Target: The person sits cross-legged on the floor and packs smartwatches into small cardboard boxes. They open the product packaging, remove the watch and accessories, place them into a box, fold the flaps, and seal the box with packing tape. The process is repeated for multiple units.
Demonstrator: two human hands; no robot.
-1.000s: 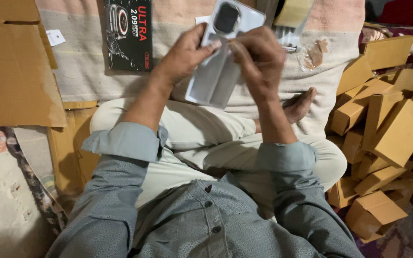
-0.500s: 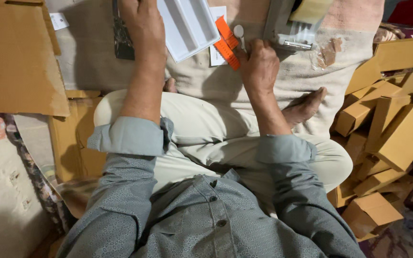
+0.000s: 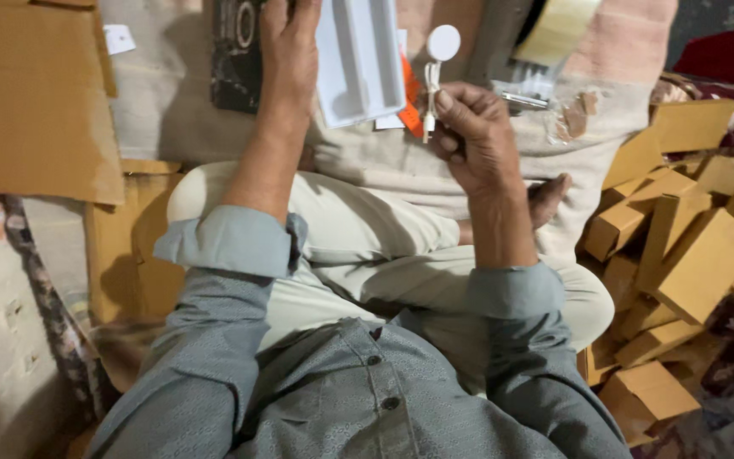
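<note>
I sit cross-legged on a pale cloth (image 3: 384, 161). My left hand (image 3: 289, 47) reaches forward and grips the left edge of a white moulded plastic tray (image 3: 357, 55), next to a black printed box (image 3: 235, 55). My right hand (image 3: 473, 136) is closed around a white charging cable with a round puck end (image 3: 443, 42), held upright just right of the tray. An orange paper slip (image 3: 412, 98) lies under the tray's right side.
A heap of small brown cardboard boxes (image 3: 681, 246) fills the right side. A flat cardboard sheet (image 3: 36, 93) lies at the upper left. A roll of clear tape (image 3: 558, 30) and a shiny packet (image 3: 528, 89) sit at the top right.
The white tray was held in both hands over my lap; now my left hand holds it down on the cloth, and my right hand has lifted a white cable.
</note>
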